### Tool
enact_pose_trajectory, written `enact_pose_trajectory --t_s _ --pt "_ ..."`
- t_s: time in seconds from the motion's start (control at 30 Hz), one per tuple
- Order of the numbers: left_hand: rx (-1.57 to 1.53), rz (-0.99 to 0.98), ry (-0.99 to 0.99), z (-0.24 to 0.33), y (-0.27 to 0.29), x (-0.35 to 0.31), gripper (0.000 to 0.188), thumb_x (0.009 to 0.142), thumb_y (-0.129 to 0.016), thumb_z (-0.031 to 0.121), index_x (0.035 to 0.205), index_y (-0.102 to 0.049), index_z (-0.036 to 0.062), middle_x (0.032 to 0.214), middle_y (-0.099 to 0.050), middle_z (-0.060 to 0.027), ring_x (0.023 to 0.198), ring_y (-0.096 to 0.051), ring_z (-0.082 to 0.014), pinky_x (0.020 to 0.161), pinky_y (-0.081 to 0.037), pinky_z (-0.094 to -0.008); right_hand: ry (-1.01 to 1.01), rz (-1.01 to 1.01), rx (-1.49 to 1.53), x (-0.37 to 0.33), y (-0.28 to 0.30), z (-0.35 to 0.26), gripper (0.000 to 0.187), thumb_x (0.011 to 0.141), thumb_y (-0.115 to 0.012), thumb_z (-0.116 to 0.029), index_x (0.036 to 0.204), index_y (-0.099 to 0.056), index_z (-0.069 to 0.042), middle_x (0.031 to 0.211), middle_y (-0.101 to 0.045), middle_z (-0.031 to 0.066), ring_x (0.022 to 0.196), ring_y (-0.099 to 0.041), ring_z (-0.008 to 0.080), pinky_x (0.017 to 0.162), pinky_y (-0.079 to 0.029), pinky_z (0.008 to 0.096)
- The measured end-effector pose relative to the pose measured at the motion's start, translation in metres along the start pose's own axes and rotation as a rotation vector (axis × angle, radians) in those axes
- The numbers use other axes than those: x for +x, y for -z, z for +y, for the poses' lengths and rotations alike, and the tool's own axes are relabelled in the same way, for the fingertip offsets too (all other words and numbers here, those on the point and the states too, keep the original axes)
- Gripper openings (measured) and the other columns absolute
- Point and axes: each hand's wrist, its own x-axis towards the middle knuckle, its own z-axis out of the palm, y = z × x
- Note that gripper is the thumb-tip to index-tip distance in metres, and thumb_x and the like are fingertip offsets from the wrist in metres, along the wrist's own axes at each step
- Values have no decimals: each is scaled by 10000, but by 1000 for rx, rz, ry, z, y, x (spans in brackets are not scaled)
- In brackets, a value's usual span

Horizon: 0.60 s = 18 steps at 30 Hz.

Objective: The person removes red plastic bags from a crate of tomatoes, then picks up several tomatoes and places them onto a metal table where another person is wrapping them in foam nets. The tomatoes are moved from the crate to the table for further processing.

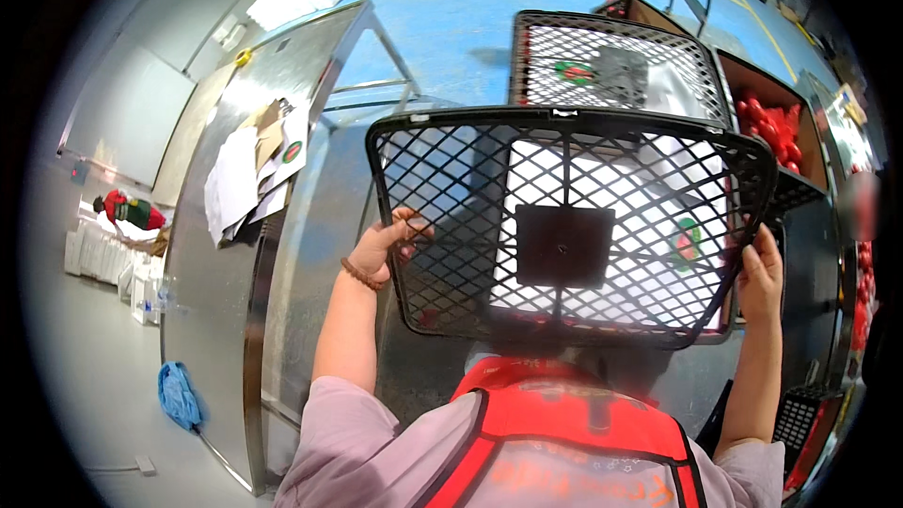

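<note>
Both of my hands hold a black plastic lattice crate lid [565, 246] in front of me, tilted, with a solid square plate at its middle. My left hand [390, 240], with a bead bracelet at the wrist, has its fingers curled round the left rim. At the right rim my right hand [760, 268] grips with thumb and fingers. Through the lattice shows a white sheet [536, 169] with a red and green emblem, lying below the lid. What the sheet rests on is partly hidden by the lattice.
Beyond the lid stands a black mesh crate [520, 61] lined with white sheets. To its right is a brown box [767, 75] of red round items. A steel table [212, 320] on the left carries papers and cardboard [235, 174]. A blue bag [179, 395] hangs low beside it.
</note>
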Motion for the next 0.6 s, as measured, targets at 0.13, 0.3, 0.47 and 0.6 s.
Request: enact_pose_trajectory --t_s 0.13,0.3,0.47,0.6 --pt "51 251 -172 60 73 -54 195 884 -654 145 1065 -611 86 941 -627 -21 846 -621 -147 581 -410 -226 14 177 24 63 -75 -5 544 933 -610 -194 1413 -419 -26 1357 -528 106 1235 -516 210 1017 -391 350" --pt "142 736 -386 134 286 -146 292 891 -677 333 1077 -636 111 934 -623 22 661 -540 -60 505 -352 -178 273 507 -1171 157 -54 109 787 812 -733 -396 1399 -414 21 1398 -481 210 1296 -459 341 1078 -352 378" --pt "48 1140 -913 207 429 -223 362 954 -614 267 1269 -600 90 1088 -581 23 778 -505 -90 688 -429 -239 -68 542 -1171 151 -123 150 971 696 -787 -481 1409 -383 40 1372 -470 290 1302 -442 384 1086 -345 406" --pt "753 1673 -802 238 466 -204 507 921 -631 394 1225 -606 -10 1130 -667 -137 1003 -630 -290 870 -477 -379 -258 574 -1529 147 -149 165 1071 672 -805 -488 1515 -232 -157 1458 -377 238 1363 -350 376 1107 -321 427"
